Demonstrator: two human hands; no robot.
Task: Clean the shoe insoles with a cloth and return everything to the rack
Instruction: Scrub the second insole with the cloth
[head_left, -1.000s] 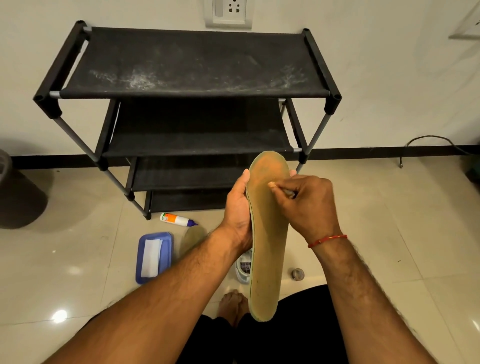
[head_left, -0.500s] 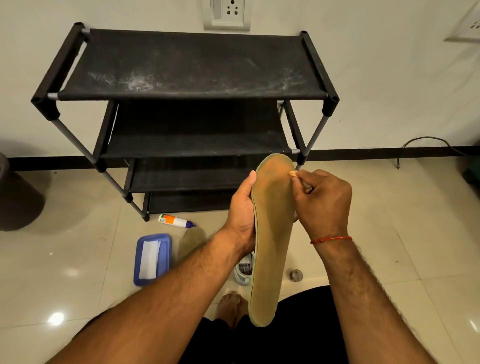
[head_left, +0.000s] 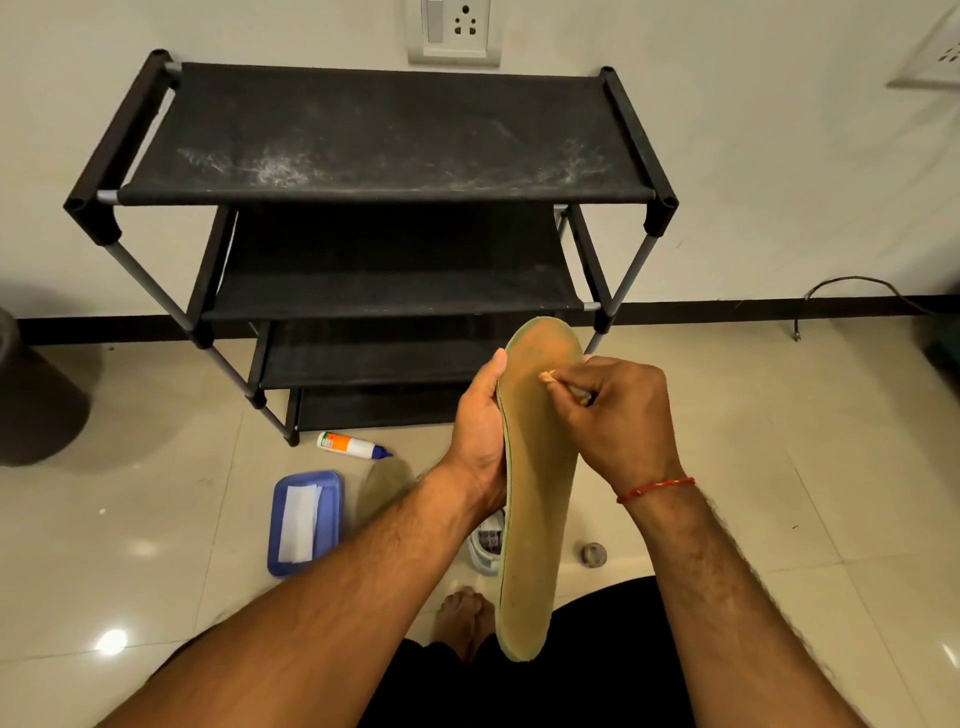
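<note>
Left hand (head_left: 480, 431) grips the upright insole (head_left: 535, 519) by its left edge; right hand (head_left: 623, 415), fingers curled, pinches a small tan wad (head_left: 548, 376) against its far end.

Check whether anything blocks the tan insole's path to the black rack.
Nothing visible does. The tan foam insole, gripped by the left hand, is directly before the black fabric-shelved rack; the white glue bottle lies on the floor, aside.

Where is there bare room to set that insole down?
On the rack, the top shelf is bare, though dusty; the shelf below looks bare too. The floor right of the right hand is open. Crowded: floor before the rack, with glue bottle, blue tray, second insole, shoe.
</note>
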